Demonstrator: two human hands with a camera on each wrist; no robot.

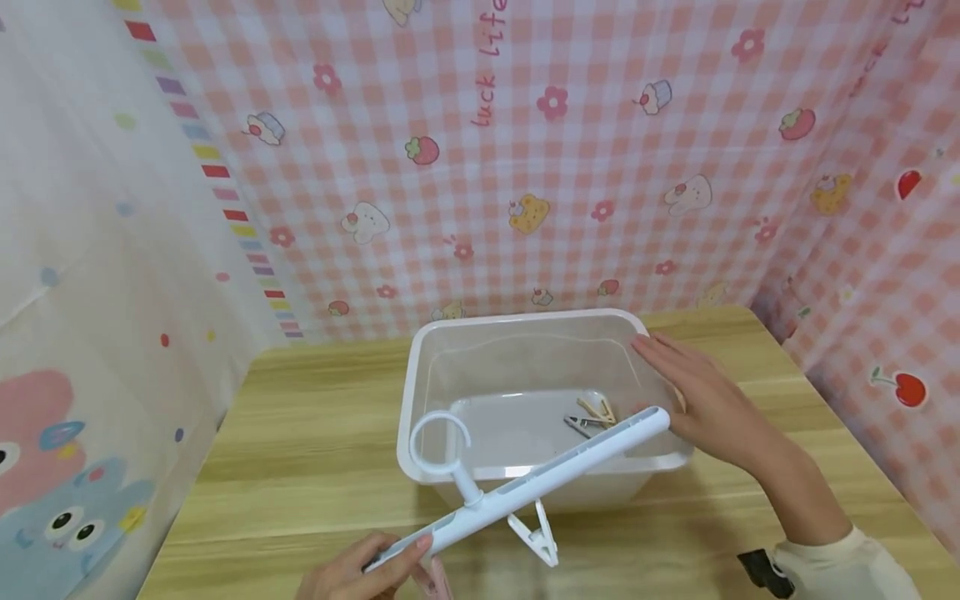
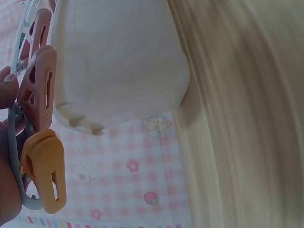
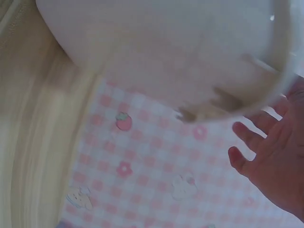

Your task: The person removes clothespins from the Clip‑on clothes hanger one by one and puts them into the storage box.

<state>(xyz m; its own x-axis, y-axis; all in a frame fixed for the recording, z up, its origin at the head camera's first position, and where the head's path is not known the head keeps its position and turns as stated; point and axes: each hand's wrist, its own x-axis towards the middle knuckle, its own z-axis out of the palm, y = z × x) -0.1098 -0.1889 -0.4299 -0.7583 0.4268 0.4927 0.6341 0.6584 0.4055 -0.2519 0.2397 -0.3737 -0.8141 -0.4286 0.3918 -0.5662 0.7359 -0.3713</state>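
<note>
My left hand is gripping the hanger at the tub's near rim. Fingers spread, my right hand is flanking it; clips are lying inside.

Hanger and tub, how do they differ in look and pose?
The hanger is a slim, hooked bar; the tub is a wide, open container. The hanger slants, gripped by the left hand; the tub stands on the table. Both are pale.

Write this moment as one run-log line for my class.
left hand: grips pale hanger | right hand: at right side of bin | bin: on table, clips inside
</note>
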